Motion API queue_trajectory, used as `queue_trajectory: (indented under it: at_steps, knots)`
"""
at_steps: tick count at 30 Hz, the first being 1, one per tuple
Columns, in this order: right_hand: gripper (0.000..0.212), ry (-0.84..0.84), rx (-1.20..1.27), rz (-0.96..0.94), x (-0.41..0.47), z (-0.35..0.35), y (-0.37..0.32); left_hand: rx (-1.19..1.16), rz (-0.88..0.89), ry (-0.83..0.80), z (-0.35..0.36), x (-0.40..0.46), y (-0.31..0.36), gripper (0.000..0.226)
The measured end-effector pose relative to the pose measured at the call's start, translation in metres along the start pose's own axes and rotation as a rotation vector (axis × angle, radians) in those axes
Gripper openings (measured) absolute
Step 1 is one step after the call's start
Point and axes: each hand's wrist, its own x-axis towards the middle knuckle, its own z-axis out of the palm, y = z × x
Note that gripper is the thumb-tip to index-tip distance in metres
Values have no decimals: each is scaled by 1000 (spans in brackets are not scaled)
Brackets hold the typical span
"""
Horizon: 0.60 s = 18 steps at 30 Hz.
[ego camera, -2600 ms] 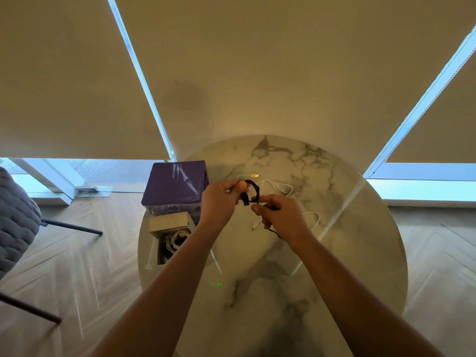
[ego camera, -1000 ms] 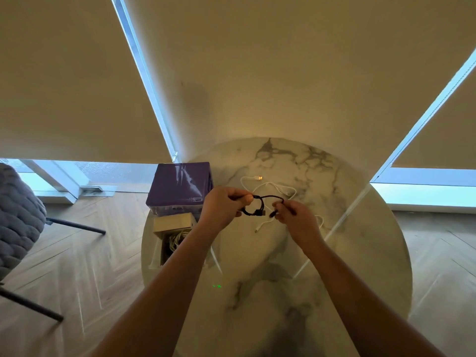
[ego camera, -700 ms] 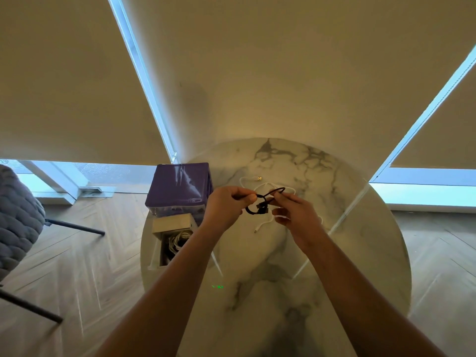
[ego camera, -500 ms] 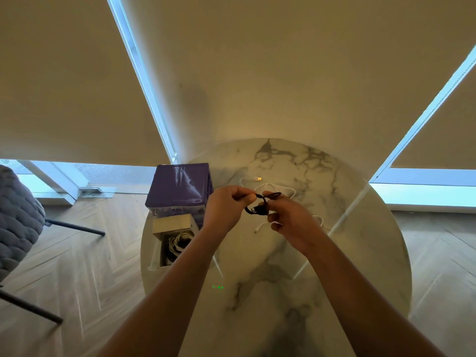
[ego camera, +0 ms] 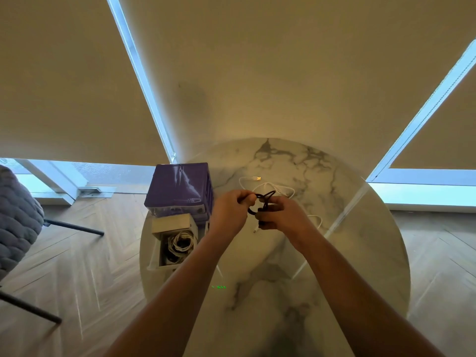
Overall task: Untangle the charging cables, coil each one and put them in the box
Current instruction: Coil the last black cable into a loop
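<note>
A short black cable, looped into a small coil, is held above the round marble table. My left hand pinches one side of the coil and my right hand grips the other side, the two hands almost touching. Behind them a white cable with a gold USB plug lies loose on the table. At the table's left edge stands a small open box with coiled white cables inside it.
A purple box stands just behind the open box at the table's left edge. A grey padded chair with dark legs is at far left on the wooden floor. Roller blinds cover the windows beyond the table.
My right hand has come back in from the right to meet the left, folding the stretched black loop into a tighter coil. The white cable and the boxes have stayed put.
</note>
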Motion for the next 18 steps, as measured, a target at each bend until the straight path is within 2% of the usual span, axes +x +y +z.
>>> queue_trajectory:
  at_steps: [5,9,14,18]
  knots:
    - [44,27,-19,6,-2,-1,2,-46,-28,-1,-2,2,2,12]
    - [40,52,-272,-21,1,-5,11,-157,-86,23,-7,4,4,14]
    - [32,62,-395,-10,0,-9,31,-280,-144,40,-12,6,2,15]
    - [27,53,-482,-9,-3,-5,46,-282,-154,48,-8,3,1,12]
